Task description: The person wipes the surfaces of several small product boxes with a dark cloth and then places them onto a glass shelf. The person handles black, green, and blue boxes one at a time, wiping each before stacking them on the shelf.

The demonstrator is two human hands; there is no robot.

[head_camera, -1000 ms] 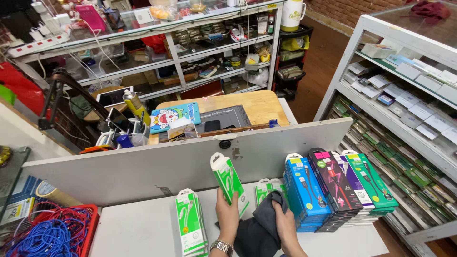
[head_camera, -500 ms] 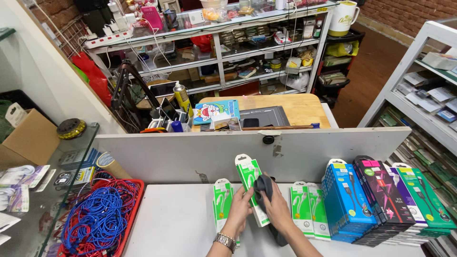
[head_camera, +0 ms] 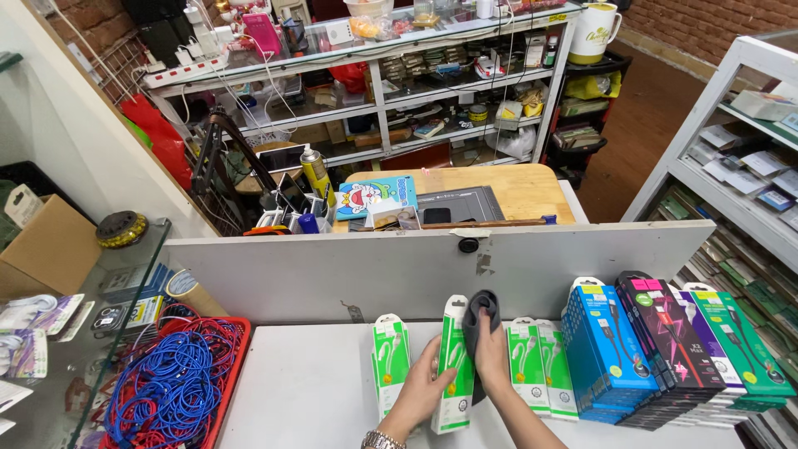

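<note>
A grey partition board [head_camera: 332,266] backs the white desk [head_camera: 316,391]; a red basket [head_camera: 229,391] of blue cables lies left; blue, black and green boxes [head_camera: 657,349] stand in a row right, cut off by the frame; the left hand [head_camera: 420,387] grips a green-and-white package [head_camera: 454,366] upright at centre; the right hand [head_camera: 492,353] presses a dark cloth [head_camera: 478,312] against it; labels too small to make out.

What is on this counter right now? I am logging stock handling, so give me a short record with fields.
left hand: holds a green-and-white cable box upright
right hand: presses a dark cloth against that box
beside: more green-and-white boxes
right end: leaning blue, black and green boxes
left end: red tray of blue cables
surface: white counter
</note>
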